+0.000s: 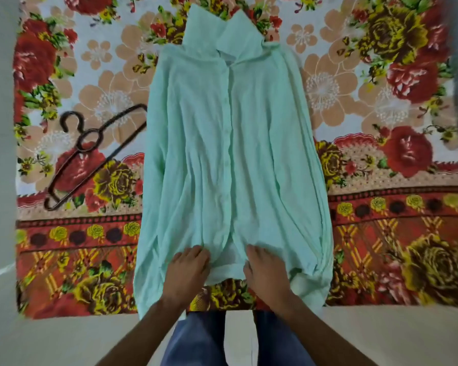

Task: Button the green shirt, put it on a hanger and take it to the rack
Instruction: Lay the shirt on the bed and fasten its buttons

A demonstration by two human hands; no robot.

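Blanket (381, 88) with a bold pattern of red, yellow and peach flowers covers a pale floor and fills most of the view.

A pale green shirt (230, 154) lies flat on its back down the middle of the blanket, collar toward the far edge, hem hanging just past the near edge. Its sleeves are folded in along the sides. The front placket runs straight down the centre and looks closed for most of its length; small buttons show faintly along it. Near the hem the two front panels part a little, so the lowest button or two seem not yet done.

A dark hanger (90, 151) lies on the blanket just beside the shirt's left side, one end tucked under the fabric, untouched.

The left hand (187, 270) and right hand (265, 273) rest palm down on the hem, either side of the gap, fingers loosely spread and gripping nothing that can be seen.

Buttoning appears nearly finished. Hanging the shirt and carrying it remain. No rack is in view.
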